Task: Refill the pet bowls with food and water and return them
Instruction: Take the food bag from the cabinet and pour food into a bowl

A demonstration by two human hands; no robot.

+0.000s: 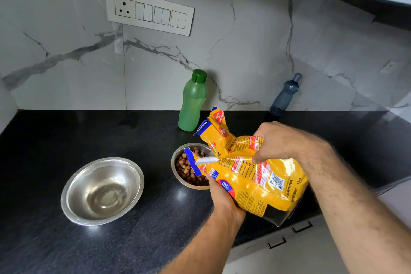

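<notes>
A yellow dog food bag [255, 176] lies tilted over the small steel bowl [175, 162], its torn mouth above the bowl. Brown kibble [185, 169] fills that bowl. My left hand [222, 196] grips the bag from below near its mouth. My right hand [275, 140] grips the bag's upper side. A larger steel bowl [102, 191] with nothing in it stands to the left on the black counter [44, 151]. A green water bottle [193, 101] with a dark green cap stands upright behind the bowls.
A dark grey bottle [285, 95] leans by the marble wall at the back right. A switch panel [150, 10] is mounted on the wall. The counter's front edge runs at the lower right, with white drawers [289, 238] below it.
</notes>
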